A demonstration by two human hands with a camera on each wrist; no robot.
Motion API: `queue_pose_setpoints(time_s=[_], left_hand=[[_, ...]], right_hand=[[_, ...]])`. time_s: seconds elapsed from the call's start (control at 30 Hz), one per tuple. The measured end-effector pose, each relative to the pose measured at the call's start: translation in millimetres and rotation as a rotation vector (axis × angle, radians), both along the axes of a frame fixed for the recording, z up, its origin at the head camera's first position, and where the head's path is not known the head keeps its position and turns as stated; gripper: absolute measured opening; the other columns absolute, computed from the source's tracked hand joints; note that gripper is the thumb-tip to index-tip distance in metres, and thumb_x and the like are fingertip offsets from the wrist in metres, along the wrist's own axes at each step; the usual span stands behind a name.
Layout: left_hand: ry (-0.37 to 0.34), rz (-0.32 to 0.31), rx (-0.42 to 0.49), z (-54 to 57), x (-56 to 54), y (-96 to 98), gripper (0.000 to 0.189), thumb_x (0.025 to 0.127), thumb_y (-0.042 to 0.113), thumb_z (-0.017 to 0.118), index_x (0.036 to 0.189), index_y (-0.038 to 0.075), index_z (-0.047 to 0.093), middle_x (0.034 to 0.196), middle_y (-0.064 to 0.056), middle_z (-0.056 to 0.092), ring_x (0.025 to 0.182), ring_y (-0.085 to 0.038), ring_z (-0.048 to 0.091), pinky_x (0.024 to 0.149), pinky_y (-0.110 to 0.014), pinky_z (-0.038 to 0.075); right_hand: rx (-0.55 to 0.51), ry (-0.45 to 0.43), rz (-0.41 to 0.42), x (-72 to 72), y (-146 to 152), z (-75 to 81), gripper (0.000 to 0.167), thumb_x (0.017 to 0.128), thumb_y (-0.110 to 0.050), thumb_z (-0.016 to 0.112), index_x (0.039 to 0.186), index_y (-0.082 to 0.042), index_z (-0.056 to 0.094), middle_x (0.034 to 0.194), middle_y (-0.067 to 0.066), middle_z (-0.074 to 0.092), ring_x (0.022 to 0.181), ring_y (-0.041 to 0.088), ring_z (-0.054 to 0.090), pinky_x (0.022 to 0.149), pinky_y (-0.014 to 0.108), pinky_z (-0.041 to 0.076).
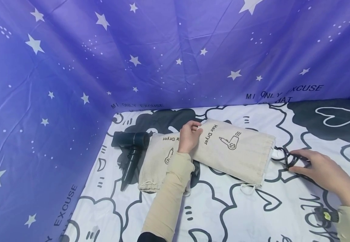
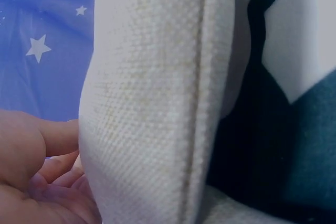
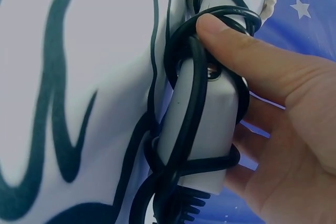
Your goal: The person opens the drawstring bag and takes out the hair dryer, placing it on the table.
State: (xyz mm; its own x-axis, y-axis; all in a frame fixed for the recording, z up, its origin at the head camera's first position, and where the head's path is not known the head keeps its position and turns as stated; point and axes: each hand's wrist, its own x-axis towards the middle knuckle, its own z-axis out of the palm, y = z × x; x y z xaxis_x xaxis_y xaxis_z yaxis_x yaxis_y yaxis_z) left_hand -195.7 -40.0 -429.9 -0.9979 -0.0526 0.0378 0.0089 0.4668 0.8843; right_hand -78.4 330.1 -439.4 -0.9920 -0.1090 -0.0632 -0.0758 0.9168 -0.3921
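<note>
A cream drawstring cloth bag (image 1: pixel 238 158) printed "Hair Dryer" lies slanted on the bed cover, its drawstring end toward the right. My left hand (image 1: pixel 189 137) pinches the bag's closed end at its upper left corner. From the bag's mouth sticks out a white hair dryer (image 3: pixel 210 124), its handle wound with black cord (image 3: pixel 194 108); the rest of it is hidden inside the cloth. My right hand (image 1: pixel 321 166) grips this corded handle, and in the right wrist view its thumb presses on the cord loops.
To the left lies a dark hair dryer (image 1: pixel 131 139) with its handle pointing toward me. Between it and the held bag is another cream bag (image 1: pixel 155 154), partly covered by my left forearm. A purple star-patterned curtain (image 1: pixel 163 77) rises behind and at the left.
</note>
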Motion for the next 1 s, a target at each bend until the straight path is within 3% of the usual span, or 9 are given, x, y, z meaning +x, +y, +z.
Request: queue_pose_setpoints(time_s=[0.57,1.0], left_hand=[[0.000,0.014,-0.002,2.0,1.8,2.8,0.015,0.090,0.007,0.070,0.105,0.008,0.073,0.082,-0.003,0.066,0.070,-0.008,0.057,0.070,-0.023,0.046],[-0.005,0.043,0.027,-0.8,1.0,5.1,0.012,0.090,0.004,0.069,0.101,0.007,0.072,0.081,-0.003,0.066,0.068,-0.009,0.057,0.068,-0.023,0.046]], right_hand=[[0.000,-0.013,-0.021,5.1,3.7,1.0,0.070,0.079,-0.033,0.082,0.127,0.008,0.053,0.126,0.042,0.050,0.114,0.063,0.042,0.092,0.073,0.032],[-0.001,0.001,-0.031,6.6,8.2,-7.5,0.072,0.077,-0.037,0.083,0.127,0.007,0.054,0.122,0.039,0.054,0.105,0.056,0.051,0.089,0.073,0.035]])
